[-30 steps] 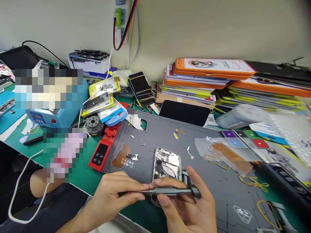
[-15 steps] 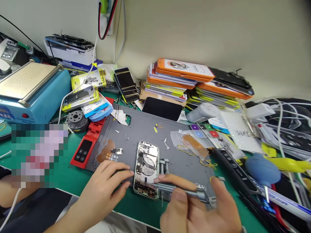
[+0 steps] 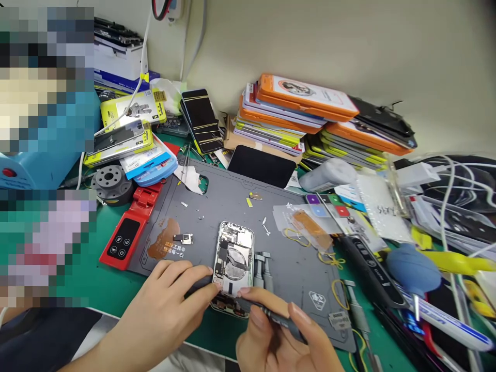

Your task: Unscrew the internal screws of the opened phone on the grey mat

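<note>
An opened phone (image 3: pixel 233 261) lies on the grey repair mat (image 3: pixel 294 263), its inner parts showing. My left hand (image 3: pixel 166 305) rests against the phone's lower left edge, fingers pressed on its side. My right hand (image 3: pixel 279 341) pinches a grey screwdriver (image 3: pixel 271 316) whose tip points at the lower end of the phone. A small loose part (image 3: pixel 183 238) and tiny screws lie on the mat to the left. A metal clamp piece (image 3: pixel 262 266) sits right beside the phone.
A red device (image 3: pixel 127 237) lies at the mat's left edge. Stacks of orange and green packages (image 3: pixel 310 116) line the wall. A blue air blower (image 3: pixel 413 263), cables and rubber bands crowd the right. A black screen (image 3: pixel 260 165) lies behind the mat.
My right hand drew in and brought the screwdriver tip down to the phone's lower end. My left hand stayed at the phone's left edge. The view shifted slightly.
</note>
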### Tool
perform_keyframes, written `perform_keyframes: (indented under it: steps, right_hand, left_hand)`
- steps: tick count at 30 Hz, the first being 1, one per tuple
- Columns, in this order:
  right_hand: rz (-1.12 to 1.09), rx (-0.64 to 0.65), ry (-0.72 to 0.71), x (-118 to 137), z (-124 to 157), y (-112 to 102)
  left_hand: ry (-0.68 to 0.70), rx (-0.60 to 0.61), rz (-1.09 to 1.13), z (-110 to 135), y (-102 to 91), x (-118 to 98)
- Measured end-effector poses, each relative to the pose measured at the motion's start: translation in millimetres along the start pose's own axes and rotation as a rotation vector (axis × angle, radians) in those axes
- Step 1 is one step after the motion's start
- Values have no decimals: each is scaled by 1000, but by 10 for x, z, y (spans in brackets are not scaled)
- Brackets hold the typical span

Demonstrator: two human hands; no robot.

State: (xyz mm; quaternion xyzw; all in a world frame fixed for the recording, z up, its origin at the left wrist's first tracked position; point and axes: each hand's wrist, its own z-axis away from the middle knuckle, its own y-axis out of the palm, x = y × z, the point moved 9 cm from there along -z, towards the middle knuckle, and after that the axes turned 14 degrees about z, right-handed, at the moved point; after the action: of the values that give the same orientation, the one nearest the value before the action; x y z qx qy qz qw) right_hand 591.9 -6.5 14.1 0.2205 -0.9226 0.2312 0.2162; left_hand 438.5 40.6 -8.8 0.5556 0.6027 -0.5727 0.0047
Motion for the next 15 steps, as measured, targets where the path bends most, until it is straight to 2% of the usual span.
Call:
perform_keyframes:
  steps: [10,15]
  right_hand:
    - [-9,-39,150,8,-7,77]
    - [13,30,104,-8,-39,62]
  left_hand:
    - [-18,15,15,-31,8,-2]
    - [-14,11,15,-32,7,-7]
